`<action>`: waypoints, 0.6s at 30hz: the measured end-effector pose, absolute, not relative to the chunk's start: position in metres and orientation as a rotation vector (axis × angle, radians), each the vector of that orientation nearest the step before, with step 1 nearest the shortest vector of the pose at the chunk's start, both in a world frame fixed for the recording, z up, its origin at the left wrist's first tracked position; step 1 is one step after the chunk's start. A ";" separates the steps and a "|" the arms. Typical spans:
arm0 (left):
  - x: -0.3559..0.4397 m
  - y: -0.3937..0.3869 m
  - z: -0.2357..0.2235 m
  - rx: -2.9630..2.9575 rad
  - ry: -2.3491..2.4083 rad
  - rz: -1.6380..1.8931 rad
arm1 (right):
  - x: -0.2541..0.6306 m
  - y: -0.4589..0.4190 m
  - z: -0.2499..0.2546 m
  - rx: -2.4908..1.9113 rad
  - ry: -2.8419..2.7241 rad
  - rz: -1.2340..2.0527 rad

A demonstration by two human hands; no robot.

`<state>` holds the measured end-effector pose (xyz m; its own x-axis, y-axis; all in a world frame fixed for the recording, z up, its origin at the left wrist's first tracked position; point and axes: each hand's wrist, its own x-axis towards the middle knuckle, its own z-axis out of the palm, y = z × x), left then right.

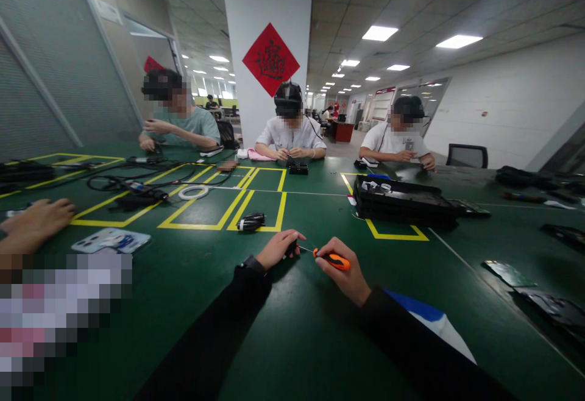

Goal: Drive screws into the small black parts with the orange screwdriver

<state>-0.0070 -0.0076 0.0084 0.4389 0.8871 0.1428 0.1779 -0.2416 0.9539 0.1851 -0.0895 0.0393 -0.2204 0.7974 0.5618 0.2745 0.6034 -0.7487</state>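
R grip holding orange screwdriver, tip at blk part held in L grip.

Is a green table, taped with yellow outlines. Carries black cables and a white coil on the left, a patterned phone nearer, a black bundle over one outline's near edge, a black tray right of centre, a circuit board farther right.
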 end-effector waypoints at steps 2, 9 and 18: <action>-0.007 -0.008 0.009 1.702 0.933 0.887 | 0.185 -0.090 0.040 -0.893 -1.763 0.641; -0.007 -0.008 0.009 1.691 0.910 0.892 | 0.185 -0.090 0.035 -0.978 -1.688 0.700; -0.007 -0.010 0.011 1.699 0.941 0.901 | 0.186 -0.091 0.038 -0.876 -1.788 0.549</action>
<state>-0.0073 -0.0101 0.0111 0.4300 0.8913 0.1440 0.1834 -0.2424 0.9527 0.1861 -0.0906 0.0377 -0.2093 0.7753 0.5959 0.3077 0.6306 -0.7125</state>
